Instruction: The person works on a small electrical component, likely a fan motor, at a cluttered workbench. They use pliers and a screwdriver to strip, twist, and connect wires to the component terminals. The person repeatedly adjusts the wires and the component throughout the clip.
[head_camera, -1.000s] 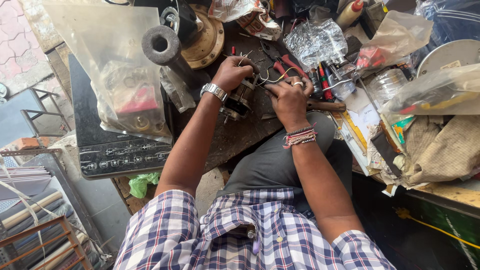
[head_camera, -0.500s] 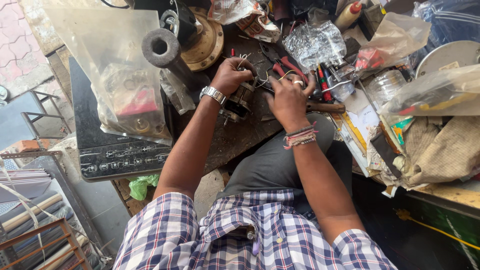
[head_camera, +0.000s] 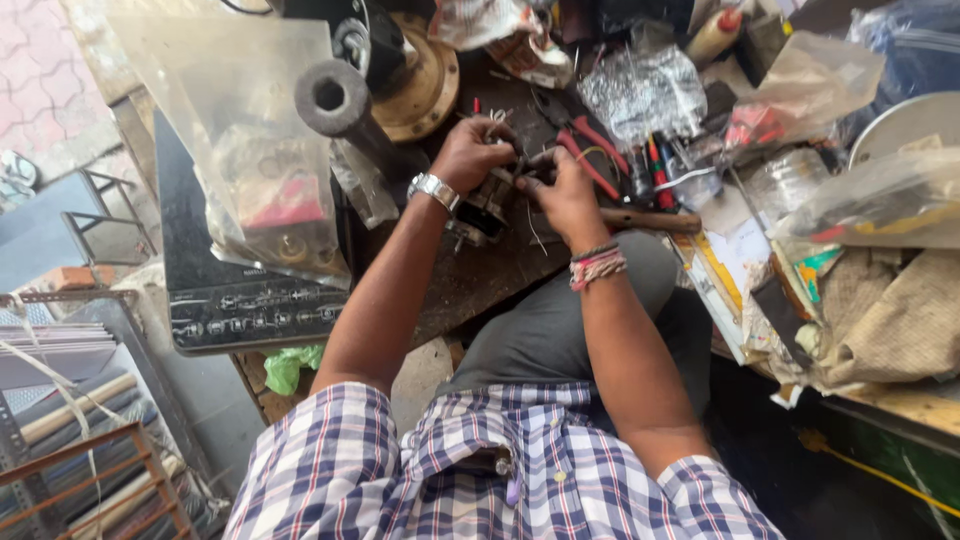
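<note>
On the dark, cluttered workbench, both hands close on a small motor part (head_camera: 487, 212) with copper windings.
Left hand (head_camera: 470, 152), steel watch at the wrist, curls over the part's far end, fingers bent and pinching thin wires there; right hand (head_camera: 562, 190), thread bands at the wrist, grips the near-right side, fingers pressed together. Part lies with its long axis slanting from lower left to upper right, between the two hands. Clear plastic bag (head_camera: 255, 130), upper left, holds brass fittings and a red-labelled pack. Crumpled clear bag (head_camera: 640, 90), top centre, contents unclear. Red-handled pliers (head_camera: 590, 150) lie just beyond the right hand. Wooden-handled tool (head_camera: 650, 220) lies beside that wrist. Black appliance panel (head_camera: 250, 300) sits left.
</note>
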